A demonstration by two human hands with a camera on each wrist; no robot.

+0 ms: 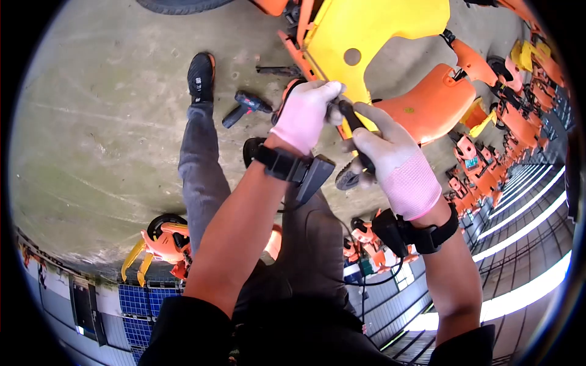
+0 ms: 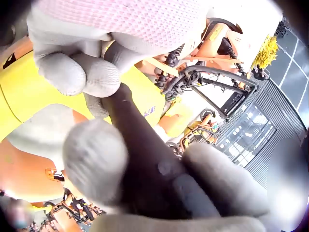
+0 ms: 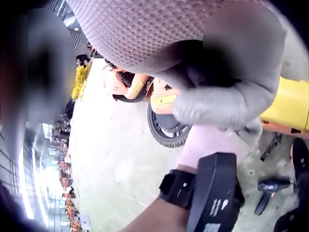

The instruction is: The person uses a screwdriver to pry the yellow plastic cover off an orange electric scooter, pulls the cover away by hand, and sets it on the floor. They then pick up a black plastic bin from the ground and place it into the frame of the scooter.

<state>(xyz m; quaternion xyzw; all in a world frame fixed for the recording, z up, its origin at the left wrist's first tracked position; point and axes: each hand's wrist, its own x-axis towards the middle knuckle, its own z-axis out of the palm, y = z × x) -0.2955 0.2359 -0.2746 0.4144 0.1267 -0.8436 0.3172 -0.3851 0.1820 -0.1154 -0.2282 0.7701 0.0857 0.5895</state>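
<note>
Both hands wear pink-and-grey knit gloves. In the head view, the left hand pinches the upper end of a long black handle-like object, while the right hand is wrapped around its lower part. Seen from the left wrist, the tapered black object runs diagonally between the left hand's bent fingers and the right hand's fingers. The right hand partly hides the object in the right wrist view, with the left hand just below. A yellow panel lies beyond the hands.
An orange seat-like part is right of the hands. On the concrete floor, a cordless drill lies near the person's shoe, with a dark metal piece beyond. Orange vehicles stand in rows at right; another stands lower left.
</note>
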